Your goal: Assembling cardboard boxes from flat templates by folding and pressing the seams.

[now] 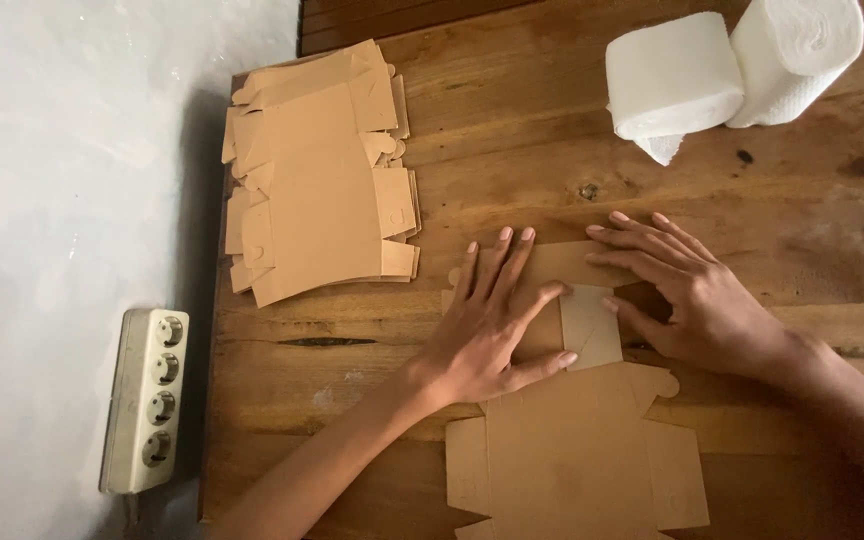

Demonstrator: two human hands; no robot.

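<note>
A flat brown cardboard box blank (572, 450) lies on the wooden table (512, 130) in front of me. My left hand (487, 320) presses flat on its upper part, fingers spread, thumb by a folded flap (592, 325). My right hand (687, 290) lies to the right, with its fingers pressing the top edge and the flap's right side. Neither hand grips anything; both lie palm down on the cardboard.
A stack of several unfolded cardboard blanks (317, 170) sits at the table's far left. Two white paper rolls (727, 70) stand at the far right. A white power strip (147, 400) lies on the grey floor beside the table's left edge.
</note>
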